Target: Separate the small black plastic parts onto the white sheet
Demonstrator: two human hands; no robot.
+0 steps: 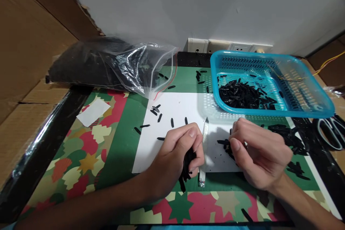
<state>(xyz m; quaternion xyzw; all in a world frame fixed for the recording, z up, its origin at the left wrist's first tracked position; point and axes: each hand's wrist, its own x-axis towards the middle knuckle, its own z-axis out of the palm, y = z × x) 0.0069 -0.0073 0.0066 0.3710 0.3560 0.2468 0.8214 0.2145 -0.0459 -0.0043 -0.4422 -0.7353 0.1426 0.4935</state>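
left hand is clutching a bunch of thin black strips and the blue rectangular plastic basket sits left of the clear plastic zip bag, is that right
Not quite: the blue rectangular plastic basket sits right of the clear plastic zip bag, as the head view shows. The left hand is clutching a bunch of thin black strips.

Forearms (113,197) angled inward — left hand (176,151) curled closed, thumb (185,142) uppermost; right hand (261,154) apart — fingers (250,129) bent.
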